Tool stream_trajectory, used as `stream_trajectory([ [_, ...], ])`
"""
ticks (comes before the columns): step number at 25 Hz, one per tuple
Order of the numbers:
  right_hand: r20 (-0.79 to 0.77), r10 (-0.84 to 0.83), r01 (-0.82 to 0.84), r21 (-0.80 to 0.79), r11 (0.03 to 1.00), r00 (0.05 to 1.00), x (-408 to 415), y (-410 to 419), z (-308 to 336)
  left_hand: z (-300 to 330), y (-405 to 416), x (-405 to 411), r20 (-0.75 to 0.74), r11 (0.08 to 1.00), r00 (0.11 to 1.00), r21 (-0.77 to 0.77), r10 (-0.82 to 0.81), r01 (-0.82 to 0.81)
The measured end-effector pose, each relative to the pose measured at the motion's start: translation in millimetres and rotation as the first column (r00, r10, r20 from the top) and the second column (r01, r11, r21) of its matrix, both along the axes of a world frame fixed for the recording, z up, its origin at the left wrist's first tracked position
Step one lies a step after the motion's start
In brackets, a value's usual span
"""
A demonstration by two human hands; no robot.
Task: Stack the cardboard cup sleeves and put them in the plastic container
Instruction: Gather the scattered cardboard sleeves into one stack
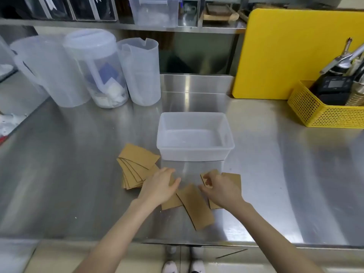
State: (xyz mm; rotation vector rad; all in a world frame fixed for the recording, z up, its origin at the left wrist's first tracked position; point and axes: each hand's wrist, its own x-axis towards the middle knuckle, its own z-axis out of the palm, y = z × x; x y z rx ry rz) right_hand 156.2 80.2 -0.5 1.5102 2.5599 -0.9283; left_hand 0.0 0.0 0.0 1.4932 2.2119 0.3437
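A clear plastic container stands empty in the middle of the steel counter. Left of it lies a fanned pile of several brown cardboard cup sleeves. More loose sleeves lie flat in front of the container. My left hand rests flat, palm down, on the sleeves between the fan and the loose ones. My right hand pinches the edge of a sleeve, and another sleeve shows behind its knuckles.
Three translucent plastic jugs stand at the back left. A yellow cutting board leans at the back right beside a yellow mesh basket holding tools. The counter's front edge runs just below my forearms.
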Motion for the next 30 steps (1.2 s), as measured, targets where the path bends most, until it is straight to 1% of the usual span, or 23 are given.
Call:
stream_trajectory([
  [5,0.075,-0.025,0.03,-0.073,0.997,0.997,-0.7,-7.9,-18.1,-17.8,-2.4,4.9,-0.012,0.994,0.999,-0.097,-0.046,0.044],
  [9,0.137,-0.018,0.029,-0.075,0.997,0.99,1.1,-11.1,-29.8,-30.6,1.4,11.8,-0.026,0.985,0.996,-0.152,-0.085,0.08],
  [12,0.233,0.038,-0.036,-0.012,0.999,0.972,-0.7,-18.8,-36.6,-40.0,3.6,17.3,-0.022,0.97,0.993,-0.217,-0.118,0.111],
  [15,0.288,0.04,-0.058,0.054,0.997,0.957,-4.5,-26.1,-41.7,-47.0,3.0,20.0,-0.054,0.969,0.991,-0.224,-0.12,0.105],
  [19,0.257,0.023,-0.043,0.069,0.997,0.966,-10.2,-31.6,-46.3,-52.3,0.0,25.3,-0.097,0.98,0.99,-0.183,-0.102,0.083],
  [23,0.211,0.004,-0.021,0.077,0.997,0.978,-12.3,-31.4,-49.0,-55.4,1.4,26.8,-0.057,0.989,0.996,-0.138,-0.066,0.057],
  [25,0.151,-0.005,-0.004,0.061,0.998,0.988,-11.6,-30.8,-50.6,-54.7,1.5,27.4,-0.018,0.995,0.999,-0.089,-0.042,0.04],
  [27,0.059,-0.021,0.021,0.01,1.0,0.998,-10.0,-30.9,-51.8,-53.2,-0.1,29.3,0.044,0.999,0.999,-0.033,-0.013,0.014],
  [30,-0.066,-0.05,0.047,-0.049,0.998,0.997,-6.5,-29.5,-51.3,-49.0,-2.3,28.5,0.226,0.994,0.97,0.04,0.094,-0.106],
])
